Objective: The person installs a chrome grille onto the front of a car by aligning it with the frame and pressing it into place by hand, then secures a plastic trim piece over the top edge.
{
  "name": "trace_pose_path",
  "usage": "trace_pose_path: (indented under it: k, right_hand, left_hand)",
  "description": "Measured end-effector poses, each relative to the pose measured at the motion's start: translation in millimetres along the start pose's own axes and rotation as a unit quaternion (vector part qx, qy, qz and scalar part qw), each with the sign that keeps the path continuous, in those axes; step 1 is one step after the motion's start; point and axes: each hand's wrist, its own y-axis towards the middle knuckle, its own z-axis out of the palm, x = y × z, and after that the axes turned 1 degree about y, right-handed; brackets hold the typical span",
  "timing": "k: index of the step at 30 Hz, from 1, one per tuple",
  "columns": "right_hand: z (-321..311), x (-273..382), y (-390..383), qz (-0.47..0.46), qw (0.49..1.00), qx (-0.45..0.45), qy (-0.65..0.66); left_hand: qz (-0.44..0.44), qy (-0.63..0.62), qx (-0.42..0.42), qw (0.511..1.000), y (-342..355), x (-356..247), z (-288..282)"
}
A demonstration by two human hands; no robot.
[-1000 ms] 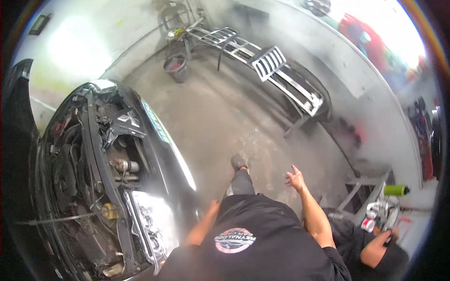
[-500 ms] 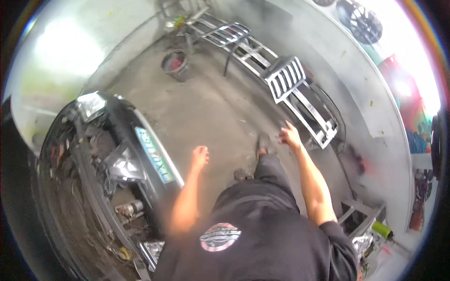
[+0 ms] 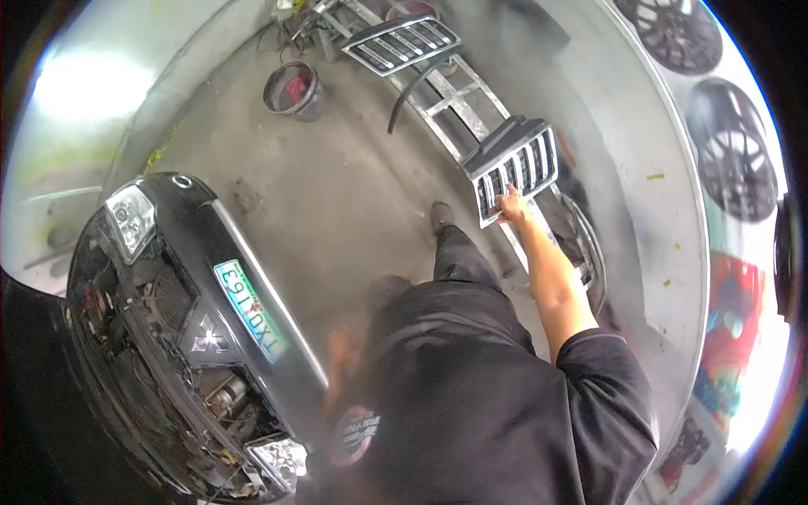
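Observation:
On the right, my right hand (image 3: pixel 514 207) reaches to the near corner of a car grille (image 3: pixel 532 166) with chrome bars and a dark frame. Its index finger stretches forward over the bars, with the other fingers partly bent; no firm grip shows. That grille rests on a long metal rack (image 3: pixel 457 108), where a second chrome-barred grille (image 3: pixel 402 44) lies farther off. My left hand (image 3: pixel 339 358) hangs low beside my body, near the car's bumper, and is smeared by motion, its fingers unreadable.
A dark car front (image 3: pixel 223 210) with exposed engine parts stands at left, headlights (image 3: pixel 132 222) at its corners. Beyond it sits a dark bucket (image 3: pixel 292 90) with something red inside. A curved dark strip (image 3: pixel 404 94) hangs off the rack. Wheel rims (image 3: pixel 730 151) line the far right.
My right hand has moved forward onto the nearer grille. My left hand has dropped back toward my body. The view has shifted closer to the rack as I step.

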Motion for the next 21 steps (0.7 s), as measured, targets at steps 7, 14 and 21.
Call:
trace_pose_path:
  k: [7,14,21]
  right_hand:
    - [-40,44,66,0.35,0.928,0.113,-0.055]
    - [-89,97,66,0.435,0.897,0.076,-0.014]
    - [-163,43,90,0.458,0.861,-0.189,-0.117]
  left_hand:
    - [-0.147,-0.255,0.002,0.956,93,-119,5]
    - [-0.161,-0.233,0.028,0.959,93,-158,-23]
    - [-0.317,-0.161,0.122,0.927,68,-90,-41]
